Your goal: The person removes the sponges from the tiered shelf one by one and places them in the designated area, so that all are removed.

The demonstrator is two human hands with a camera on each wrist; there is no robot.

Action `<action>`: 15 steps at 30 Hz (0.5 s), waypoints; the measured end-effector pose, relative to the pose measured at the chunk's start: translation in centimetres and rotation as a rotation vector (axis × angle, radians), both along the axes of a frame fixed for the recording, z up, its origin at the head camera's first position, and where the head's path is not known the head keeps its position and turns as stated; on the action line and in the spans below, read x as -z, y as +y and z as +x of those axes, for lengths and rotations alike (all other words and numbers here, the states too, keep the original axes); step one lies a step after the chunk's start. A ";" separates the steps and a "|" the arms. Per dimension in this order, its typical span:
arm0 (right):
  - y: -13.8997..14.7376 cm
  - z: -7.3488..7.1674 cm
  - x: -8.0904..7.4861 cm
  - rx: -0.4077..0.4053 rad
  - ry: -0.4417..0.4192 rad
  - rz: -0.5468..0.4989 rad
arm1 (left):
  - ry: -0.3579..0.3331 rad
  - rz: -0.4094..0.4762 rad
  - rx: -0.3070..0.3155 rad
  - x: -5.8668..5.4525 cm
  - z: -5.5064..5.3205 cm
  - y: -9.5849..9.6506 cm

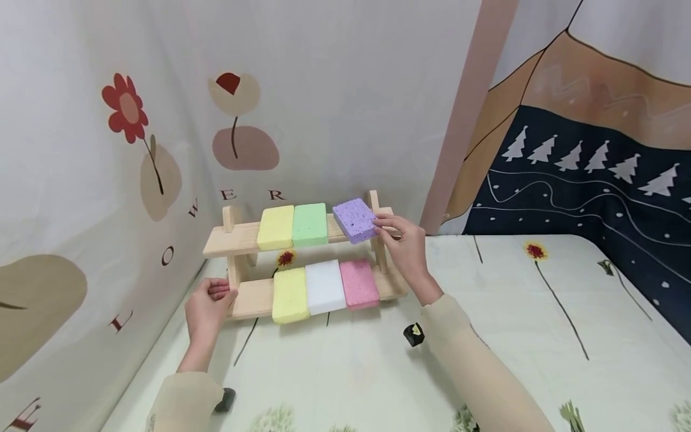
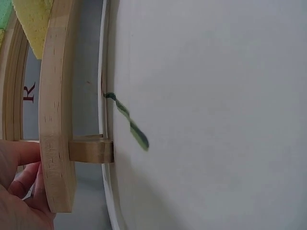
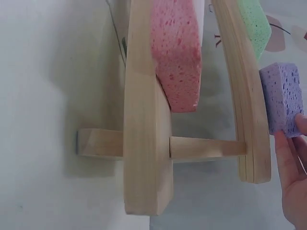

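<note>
- Pinching purple sponge (image 1: 353, 220) by its R edge, thumb vs. fingers, w/ R hand (image 1: 402, 247); at R end of upper tier (image 1: 232, 239), near R upright, tilted rel. to its neighbours. In R-wrist view, right beside the plank; can't tell if resting on it or just off it.
- Prob. v. light, porous & springy, so unlikely to slip; might dent or tear at corners if squeezed hard. Best taken by opposite side edges, approx. midway, w/ gentle pressure; no need for a full-palm grip.
- Reaching in from R w/ R hand: forearm slanting up & inward from lower R, wrist bent a bit, palm clear of wood.
- Gripping L end of wooden rack (image 1: 254, 295) w/ L hand (image 1: 207, 309), thumb & fingers bent round the wood by L upright; exact finger placement partly hidden. Prob. bracing; stiff, fairly light, so apt to shift if bumped.
- On upper tier, L of purple one: upper yellow sponge (image 1: 276, 228) & green sponge (image 1: 310, 225), side by side, touching; small gap btwn green & purple.
- On lower tier, L to R, in a close row: lower yellow sponge (image 1: 290, 294), white sponge (image 1: 325, 288), pink sponge (image 1: 359, 284), all jutting past front edge.
- Underneath: cloth-covered desk (image 1: 356, 372); behind: printed curtain (image 1: 351, 90).
</note>
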State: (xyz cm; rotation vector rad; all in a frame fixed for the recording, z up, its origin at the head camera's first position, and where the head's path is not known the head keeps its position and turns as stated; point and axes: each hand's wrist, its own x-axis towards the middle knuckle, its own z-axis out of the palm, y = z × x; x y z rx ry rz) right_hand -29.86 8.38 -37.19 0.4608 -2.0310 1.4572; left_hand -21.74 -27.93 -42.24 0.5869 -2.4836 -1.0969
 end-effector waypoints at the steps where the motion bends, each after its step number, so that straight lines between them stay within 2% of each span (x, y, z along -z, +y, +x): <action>1: 0.1 0.1 0.1 0.004 -0.005 -0.013 | 0.001 -0.001 0.000 0.0 0.0 0.0; 9: 1.1 0.8 0.6 0.011 -0.027 -0.087 | 0.021 -0.019 -0.005 -0.2 0.2 0.1; 15: 1.6 1.5 0.5 0.049 -0.122 -0.088 | 0.022 -0.021 -0.010 -0.1 0.2 0.2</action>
